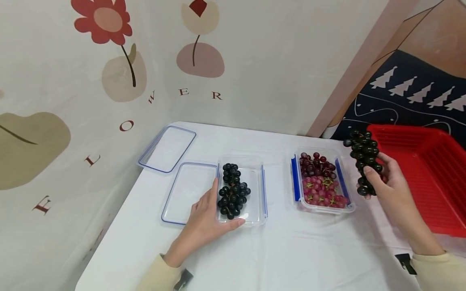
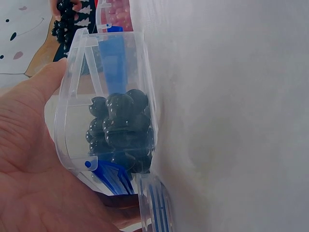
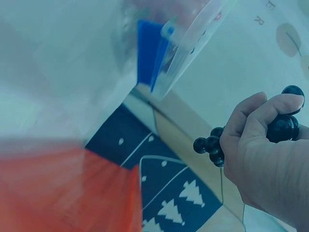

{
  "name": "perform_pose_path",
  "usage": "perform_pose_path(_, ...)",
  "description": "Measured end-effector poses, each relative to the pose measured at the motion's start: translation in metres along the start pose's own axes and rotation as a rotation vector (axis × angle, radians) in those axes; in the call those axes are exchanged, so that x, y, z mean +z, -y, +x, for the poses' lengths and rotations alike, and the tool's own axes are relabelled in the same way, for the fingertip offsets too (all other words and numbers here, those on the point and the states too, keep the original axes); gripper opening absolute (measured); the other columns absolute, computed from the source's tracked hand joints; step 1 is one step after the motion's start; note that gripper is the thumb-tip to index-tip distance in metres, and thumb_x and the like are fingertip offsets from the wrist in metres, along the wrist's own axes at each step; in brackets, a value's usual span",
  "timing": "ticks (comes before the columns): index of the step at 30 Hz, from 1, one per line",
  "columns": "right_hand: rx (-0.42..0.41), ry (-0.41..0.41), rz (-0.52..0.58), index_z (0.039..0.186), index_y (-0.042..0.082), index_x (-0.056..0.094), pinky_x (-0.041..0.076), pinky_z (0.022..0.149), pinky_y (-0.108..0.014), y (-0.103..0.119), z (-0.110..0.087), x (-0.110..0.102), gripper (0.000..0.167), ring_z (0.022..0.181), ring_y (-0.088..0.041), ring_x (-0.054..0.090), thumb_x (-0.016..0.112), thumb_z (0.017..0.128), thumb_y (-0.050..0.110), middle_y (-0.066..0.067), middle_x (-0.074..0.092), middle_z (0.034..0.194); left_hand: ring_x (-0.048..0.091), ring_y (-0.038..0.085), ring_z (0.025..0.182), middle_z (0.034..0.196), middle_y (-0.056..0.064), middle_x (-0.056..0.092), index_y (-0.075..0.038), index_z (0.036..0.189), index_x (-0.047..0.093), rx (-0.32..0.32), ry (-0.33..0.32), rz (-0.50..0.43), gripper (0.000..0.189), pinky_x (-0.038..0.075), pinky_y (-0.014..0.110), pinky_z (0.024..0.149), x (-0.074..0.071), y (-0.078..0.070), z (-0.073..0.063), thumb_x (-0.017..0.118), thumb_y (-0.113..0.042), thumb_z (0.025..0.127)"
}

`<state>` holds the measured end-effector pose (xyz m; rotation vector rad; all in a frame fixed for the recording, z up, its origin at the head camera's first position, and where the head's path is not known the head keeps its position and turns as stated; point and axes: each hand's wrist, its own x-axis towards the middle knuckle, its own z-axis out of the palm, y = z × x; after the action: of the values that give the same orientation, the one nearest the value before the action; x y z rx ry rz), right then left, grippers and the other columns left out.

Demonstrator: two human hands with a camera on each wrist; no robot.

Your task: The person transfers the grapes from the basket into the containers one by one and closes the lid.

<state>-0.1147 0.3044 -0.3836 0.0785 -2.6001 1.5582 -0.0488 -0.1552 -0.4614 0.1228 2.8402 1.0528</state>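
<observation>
My right hand (image 1: 391,184) holds up a bunch of black grapes (image 1: 360,151), thumb on the near side and fingers curled behind. In the right wrist view those fingers wrap round the grapes (image 3: 280,128). My left hand (image 1: 204,216) rests at the near left corner of a clear plastic container (image 1: 255,216), fingers straight along its left side and thumb along the near wall. Inside, another bunch of black grapes (image 1: 233,194) lies on the left half. The left wrist view shows that bunch (image 2: 120,125) through the clear wall, the palm close beside the corner.
A second clear container (image 1: 320,209) holds dark red grapes (image 1: 314,165) and pink grapes (image 1: 322,190). At the right stands a red basket (image 1: 411,161). Two clear lids with blue seals, a near lid (image 1: 191,190) and a far lid (image 1: 169,147), lie on the white table (image 1: 291,250).
</observation>
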Motion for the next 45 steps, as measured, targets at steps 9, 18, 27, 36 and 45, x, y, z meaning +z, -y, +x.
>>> perform_pose_path(9, -0.058, 0.004, -0.034, 0.171, -0.003, 0.019, 0.046, 0.081, -0.009, 0.010, -0.001, 0.036, 0.067, 0.107, -0.001, 0.050, 0.051, 0.117, 0.020, -0.029, 0.044, 0.153, 0.027, 0.044, 0.160, 0.175, 0.025, 0.027, -0.012, 0.176, -0.002, 0.002, -0.002, 0.001, 0.142, 0.022, 0.069, 0.124, -0.002, -0.001, 0.000, 0.086, -0.071, 0.082)
perform_pose_path(18, -0.069, 0.044, 0.074, 0.171, 0.002, 0.020, 0.059, 0.058, -0.028, 0.024, -0.010, 0.071, 0.066, 0.083, -0.008, 0.063, 0.053, 0.117, 0.023, -0.024, 0.052, 0.143, 0.027, 0.046, 0.160, 0.175, 0.025, 0.025, -0.011, 0.176, -0.001, -0.003, -0.006, 0.006, 0.142, 0.023, 0.070, 0.123, -0.003, 0.000, -0.001, 0.085, -0.072, 0.081)
perform_pose_path(27, -0.087, 0.109, 0.128, 0.172, 0.003, 0.021, 0.059, 0.075, -0.020, 0.036, -0.014, 0.107, 0.066, 0.108, -0.007, 0.061, 0.053, 0.117, 0.022, -0.029, 0.049, 0.152, 0.026, 0.045, 0.160, 0.176, 0.024, 0.025, -0.014, 0.177, -0.002, -0.005, 0.000, 0.002, 0.142, 0.022, 0.070, 0.123, -0.003, 0.000, 0.000, 0.085, -0.073, 0.081)
perform_pose_path(36, -0.077, 0.207, 0.207, 0.172, 0.009, 0.026, 0.060, 0.062, -0.033, 0.047, -0.022, 0.146, 0.064, 0.081, -0.019, 0.066, 0.056, 0.116, 0.021, -0.024, 0.057, 0.132, 0.027, 0.046, 0.160, 0.175, 0.025, 0.026, -0.014, 0.177, -0.003, -0.003, -0.002, 0.007, 0.143, 0.023, 0.070, 0.122, -0.002, 0.001, 0.001, 0.085, -0.073, 0.081)
perform_pose_path(45, -0.071, 0.311, 0.297, 0.170, 0.009, 0.028, 0.058, 0.057, -0.037, 0.056, -0.029, 0.174, 0.063, 0.073, -0.025, 0.066, 0.057, 0.116, 0.019, -0.021, 0.055, 0.118, 0.027, 0.047, 0.159, 0.175, 0.027, 0.026, -0.013, 0.177, -0.002, 0.002, -0.005, 0.002, 0.144, 0.023, 0.071, 0.122, 0.000, 0.000, 0.002, 0.085, -0.074, 0.080)
